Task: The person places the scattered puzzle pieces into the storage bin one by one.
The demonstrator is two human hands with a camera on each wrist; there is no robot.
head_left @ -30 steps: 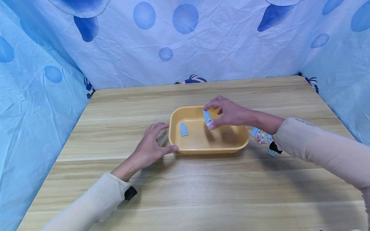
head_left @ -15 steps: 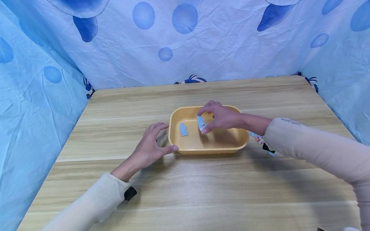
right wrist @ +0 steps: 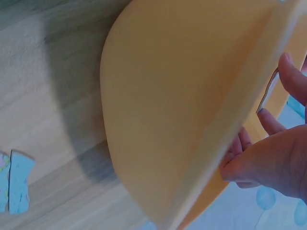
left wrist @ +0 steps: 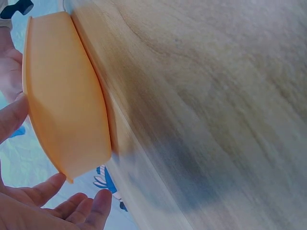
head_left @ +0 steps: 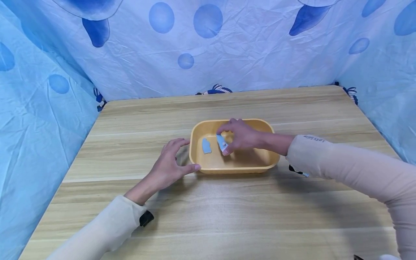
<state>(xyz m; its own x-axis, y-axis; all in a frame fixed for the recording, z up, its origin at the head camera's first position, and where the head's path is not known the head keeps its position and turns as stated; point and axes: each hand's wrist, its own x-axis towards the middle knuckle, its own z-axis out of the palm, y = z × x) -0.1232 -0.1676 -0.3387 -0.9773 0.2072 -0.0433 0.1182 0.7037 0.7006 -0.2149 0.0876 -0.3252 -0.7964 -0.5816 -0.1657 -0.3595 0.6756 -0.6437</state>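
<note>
Right hand [head_left: 242,135] pinches a light-blue flat piece [head_left: 222,143] inside the yellow tray [head_left: 234,169].
The held piece is between thumb and fingers, tilted, near the middle of the tray; whether it touches the bottom, I cannot tell. To its left a plain blue piece [head_left: 206,146] lies flat on the tray bottom. The left hand [head_left: 169,162] has its fingers spread apart, with thumb and one fingertip touching the rim at the tray's left end. The tray stands on the wooden counter [head_left: 214,209], where more printed pieces [right wrist: 19,182] lie outside it, partly hidden by the right sleeve [head_left: 338,162].
</note>
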